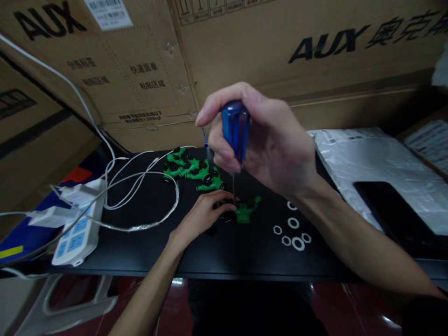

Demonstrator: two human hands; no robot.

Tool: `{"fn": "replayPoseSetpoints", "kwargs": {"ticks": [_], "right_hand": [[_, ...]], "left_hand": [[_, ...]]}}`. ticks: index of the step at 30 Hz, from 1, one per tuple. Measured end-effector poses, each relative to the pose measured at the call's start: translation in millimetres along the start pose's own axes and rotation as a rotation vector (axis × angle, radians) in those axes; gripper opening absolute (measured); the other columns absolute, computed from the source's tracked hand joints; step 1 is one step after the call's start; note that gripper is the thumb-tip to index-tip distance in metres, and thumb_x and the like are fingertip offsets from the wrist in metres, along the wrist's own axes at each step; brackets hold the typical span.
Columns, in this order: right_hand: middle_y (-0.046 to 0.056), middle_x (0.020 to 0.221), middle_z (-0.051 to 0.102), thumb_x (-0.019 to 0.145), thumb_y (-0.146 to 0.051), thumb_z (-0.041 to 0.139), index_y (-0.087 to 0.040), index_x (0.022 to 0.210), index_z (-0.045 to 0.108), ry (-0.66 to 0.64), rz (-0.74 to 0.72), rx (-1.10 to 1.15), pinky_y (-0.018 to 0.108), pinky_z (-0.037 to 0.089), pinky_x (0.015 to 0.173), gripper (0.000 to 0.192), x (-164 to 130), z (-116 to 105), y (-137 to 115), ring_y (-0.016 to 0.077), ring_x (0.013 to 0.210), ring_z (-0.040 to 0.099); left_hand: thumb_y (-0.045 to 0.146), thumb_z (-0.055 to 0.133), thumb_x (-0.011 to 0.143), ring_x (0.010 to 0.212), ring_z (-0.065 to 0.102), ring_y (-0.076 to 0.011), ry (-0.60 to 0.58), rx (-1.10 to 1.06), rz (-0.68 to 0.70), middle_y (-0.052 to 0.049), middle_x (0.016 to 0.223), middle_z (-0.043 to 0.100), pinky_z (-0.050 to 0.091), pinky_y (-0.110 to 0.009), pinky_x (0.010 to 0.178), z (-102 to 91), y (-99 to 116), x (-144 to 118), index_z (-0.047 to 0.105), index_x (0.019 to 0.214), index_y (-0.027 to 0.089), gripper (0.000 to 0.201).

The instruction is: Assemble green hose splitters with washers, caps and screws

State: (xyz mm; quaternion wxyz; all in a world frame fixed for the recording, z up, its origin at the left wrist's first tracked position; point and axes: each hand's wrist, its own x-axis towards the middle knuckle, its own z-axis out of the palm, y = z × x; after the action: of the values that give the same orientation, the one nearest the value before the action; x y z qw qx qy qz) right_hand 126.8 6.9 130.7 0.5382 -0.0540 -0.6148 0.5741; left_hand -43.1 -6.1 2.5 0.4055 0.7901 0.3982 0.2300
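One blue screwdriver [236, 133] sits wrapped in the right hand [269, 140], its tip hard to make out; the left hand [207, 208] pinches a green fitting [244, 214] on the surface [231, 256], partly covering it.

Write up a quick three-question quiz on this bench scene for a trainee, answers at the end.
1. Multiple choice: what does the right hand grip?
a) the black phone
b) the blue screwdriver
c) the power strip
2. True or false: the white rings are threaded onto the screwdriver's shaft.
3. Fill in the colour: the left hand is beside the ____ fitting below the screwdriver's handle.

Key:
1. b
2. False; the white rings lie on the black table.
3. green
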Motion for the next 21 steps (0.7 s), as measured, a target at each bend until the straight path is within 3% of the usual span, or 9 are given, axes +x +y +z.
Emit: {"fn": "replayPoseSetpoints", "kwargs": {"ticks": [2,5,7,9,12,17,19,21], "right_hand": [[-0.004,0.075,0.056,0.1,-0.032,0.051,-0.02,0.096,0.054,0.028,-0.027,-0.019,0.024,0.045,0.058,0.013,-1.1,1.4,0.4,0.0094,0.061,0.054],[-0.006,0.076,0.06,0.09,-0.031,0.07,-0.024,0.095,0.044,0.088,-0.027,-0.028,0.021,0.045,0.055,0.028,-2.2,4.4,1.2,0.0081,0.059,0.056],[-0.01,0.067,0.053,0.091,-0.034,0.07,-0.025,0.094,0.041,0.133,0.0,-0.035,0.019,0.037,0.049,0.03,-1.6,4.5,0.9,0.0069,0.051,0.046],[-0.008,0.062,0.047,0.097,-0.04,0.058,-0.024,0.094,0.047,0.11,0.008,-0.018,0.021,0.033,0.048,0.02,0.0,2.3,0.5,0.0083,0.049,0.038],[-0.003,0.066,0.049,0.104,-0.04,0.039,-0.017,0.095,0.058,0.015,0.015,0.032,0.025,0.038,0.053,0.03,2.0,-2.1,1.9,0.0107,0.055,0.043],[-0.003,0.082,0.061,0.096,-0.032,0.063,-0.022,0.096,0.047,0.054,-0.079,0.02,0.026,0.05,0.063,0.019,0.7,-1.6,7.9,0.0111,0.065,0.061],[-0.006,0.078,0.061,0.093,-0.03,0.068,-0.026,0.094,0.04,0.085,-0.059,0.004,0.024,0.048,0.058,0.028,-0.1,0.0,7.5,0.0101,0.059,0.057],[-0.009,0.068,0.054,0.094,-0.031,0.066,-0.027,0.093,0.039,0.1,-0.022,0.008,0.022,0.038,0.05,0.028,-0.5,0.5,4.1,0.0085,0.05,0.044]], "left_hand": [[0.03,0.066,0.096,0.095,0.068,-0.0179,-0.002,-0.009,0.002,-0.003,0.111,0.074,0.05,-0.028,0.087,0.1,-1.0,0.1,0.073,0.109,0.02,0.019],[0.031,0.066,0.096,0.093,0.068,-0.0178,-0.01,-0.01,-0.006,-0.002,0.111,0.074,0.05,-0.028,0.085,0.2,-2.4,0.1,0.073,0.108,0.02,0.018],[0.032,0.065,0.096,0.094,0.067,-0.0181,-0.016,-0.01,-0.007,-0.002,0.111,0.073,0.05,-0.029,0.088,0.1,-2.6,-0.1,0.073,0.108,0.02,0.018],[0.032,0.064,0.097,0.095,0.067,-0.0186,-0.02,-0.014,-0.004,-0.003,0.112,0.073,0.049,-0.03,0.09,-0.1,-2.0,-0.2,0.072,0.109,0.02,0.019],[0.032,0.064,0.097,0.094,0.067,-0.0184,-0.019,-0.018,-0.009,-0.003,0.112,0.073,0.05,-0.029,0.088,-0.1,-0.9,-0.3,0.072,0.109,0.019,0.019],[0.031,0.066,0.096,0.096,0.068,-0.0187,-0.017,-0.022,-0.025,-0.003,0.111,0.074,0.05,-0.029,0.087,0.1,-0.7,0.0,0.072,0.108,0.019,0.018],[0.031,0.065,0.096,0.099,0.068,-0.0191,-0.015,-0.018,-0.007,-0.003,0.112,0.073,0.049,-0.03,0.092,-0.1,-0.8,-0.3,0.072,0.107,0.02,0.017],[0.03,0.064,0.097,0.103,0.067,-0.0193,-0.016,-0.02,0.005,-0.003,0.113,0.073,0.048,-0.03,0.095,-0.3,-0.9,-0.7,0.072,0.108,0.02,0.018]]}}
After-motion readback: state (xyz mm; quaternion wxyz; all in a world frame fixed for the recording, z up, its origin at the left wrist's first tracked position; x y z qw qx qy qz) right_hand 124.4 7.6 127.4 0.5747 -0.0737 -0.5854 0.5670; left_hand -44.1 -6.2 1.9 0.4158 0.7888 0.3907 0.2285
